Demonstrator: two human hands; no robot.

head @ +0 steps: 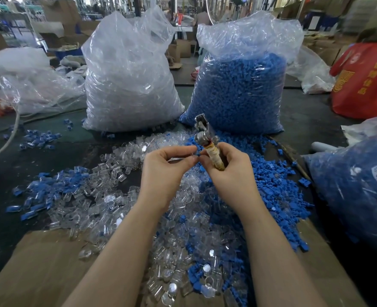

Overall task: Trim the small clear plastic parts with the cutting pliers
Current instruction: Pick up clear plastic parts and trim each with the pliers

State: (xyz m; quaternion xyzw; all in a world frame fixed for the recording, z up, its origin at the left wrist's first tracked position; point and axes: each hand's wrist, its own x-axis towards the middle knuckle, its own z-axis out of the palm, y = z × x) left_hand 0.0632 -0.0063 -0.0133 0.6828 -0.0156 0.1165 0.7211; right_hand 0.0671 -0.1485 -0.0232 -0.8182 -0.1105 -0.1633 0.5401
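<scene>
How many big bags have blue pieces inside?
2. One bag of blue pieces stands behind the hands, beside the bag of clear pieces; another blue-filled bag lies at the right edge. Others may be hidden.

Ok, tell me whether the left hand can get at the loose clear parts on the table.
Probably yes: the left hand hovers right above the clear parts, nothing between, though its fingertips already pinch a small piece.
</scene>
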